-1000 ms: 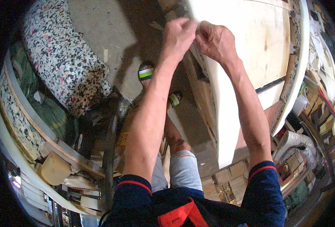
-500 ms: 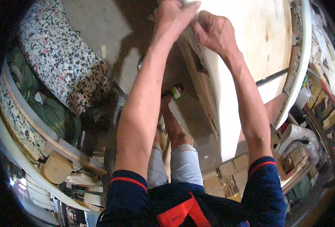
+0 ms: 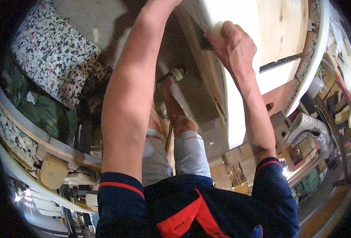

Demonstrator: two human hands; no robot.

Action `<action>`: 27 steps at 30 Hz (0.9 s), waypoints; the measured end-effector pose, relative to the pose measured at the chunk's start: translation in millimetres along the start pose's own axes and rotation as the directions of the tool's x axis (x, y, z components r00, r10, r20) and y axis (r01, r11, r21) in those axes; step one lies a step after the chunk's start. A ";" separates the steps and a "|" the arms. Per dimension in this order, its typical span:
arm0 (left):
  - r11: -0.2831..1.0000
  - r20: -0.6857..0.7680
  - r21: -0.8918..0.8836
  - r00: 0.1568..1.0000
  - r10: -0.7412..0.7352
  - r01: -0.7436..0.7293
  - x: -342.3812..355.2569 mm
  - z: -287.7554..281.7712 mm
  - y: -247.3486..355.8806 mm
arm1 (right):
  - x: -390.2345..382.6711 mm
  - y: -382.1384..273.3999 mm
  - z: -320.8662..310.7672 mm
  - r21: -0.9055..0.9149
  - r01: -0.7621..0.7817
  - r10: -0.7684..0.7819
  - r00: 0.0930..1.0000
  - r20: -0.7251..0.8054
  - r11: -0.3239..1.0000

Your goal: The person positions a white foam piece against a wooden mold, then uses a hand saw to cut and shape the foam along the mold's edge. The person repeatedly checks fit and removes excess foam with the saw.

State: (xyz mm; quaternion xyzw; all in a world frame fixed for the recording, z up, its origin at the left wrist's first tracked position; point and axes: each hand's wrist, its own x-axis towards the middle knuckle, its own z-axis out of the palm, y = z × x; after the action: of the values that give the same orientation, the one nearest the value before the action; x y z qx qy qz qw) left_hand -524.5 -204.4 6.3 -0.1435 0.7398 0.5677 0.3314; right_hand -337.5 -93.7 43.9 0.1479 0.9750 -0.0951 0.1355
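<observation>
My left hand [image 3: 168, 5] is at the top edge, beside the upper part of a long white padded piece [image 3: 235, 123]; its fingers are mostly out of view. My right hand [image 3: 237, 49] is lower down on that piece, its fingers curled and its thumb over the inner edge, gripping it. The piece has a smooth cream surface, a narrowing lower end and rough wooden framing [image 3: 199, 71] along its left side. Pale plywood panels [image 3: 282, 27] lie just right of it, bordered by speckled foam and a curved white rim [image 3: 320, 43].
A speckled foam piece [image 3: 50, 45] lies at upper left on dark green material, above a curved frame [image 3: 56, 142]. My sandalled foot [image 3: 171, 77] is on grey floor between the pieces. Wooden offcuts [image 3: 231, 158] lie lower right; cluttered white and tan pieces and metal racks [image 3: 340, 174] line the right.
My left hand has moved up and left, mostly out of view. My right hand has dropped and shifted right along the white piece. The surroundings have shifted slightly in view.
</observation>
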 end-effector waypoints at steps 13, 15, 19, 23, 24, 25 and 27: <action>0.995 -0.063 0.050 0.993 0.095 -0.092 -13.3 7.1 3.5 | 5.4 23.1 2.9 0.227 0.139 -0.144 0.990 0.006 0.964; 0.995 -0.099 0.028 0.990 0.103 -0.100 -11.6 10.0 0.9 | 6.5 24.7 3.0 0.269 0.152 -0.161 0.987 0.014 0.951; 0.994 -0.102 -0.009 0.989 0.109 -0.110 -8.2 14.4 -5.4 | 10.1 20.7 7.6 0.205 0.182 -0.196 0.979 0.049 0.962; 0.992 -0.127 -0.076 0.988 0.088 -0.098 -7.9 16.0 -9.1 | 17.4 24.3 4.7 0.223 0.287 -0.299 0.954 0.022 0.932; 0.990 -0.137 -0.110 0.988 0.078 -0.093 -9.0 15.9 -9.1 | 18.9 29.1 0.5 0.328 0.195 -0.246 0.961 0.124 0.925; 0.993 -0.139 -0.088 0.988 0.066 -0.079 -10.5 15.9 -8.8 | 20.5 34.1 -2.9 0.418 0.092 -0.202 0.953 0.227 0.904; 0.997 -0.149 -0.047 0.987 0.058 -0.065 -13.5 15.4 -6.5 | 22.5 42.9 -8.1 0.721 -0.065 -0.102 0.977 0.186 0.690</action>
State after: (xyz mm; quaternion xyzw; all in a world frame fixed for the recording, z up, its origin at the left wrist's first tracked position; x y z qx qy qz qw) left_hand -505.7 -194.2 8.2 -0.1709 0.7513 0.5846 0.2542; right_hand -346.6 -45.7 38.7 0.1683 0.8400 -0.4875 0.1683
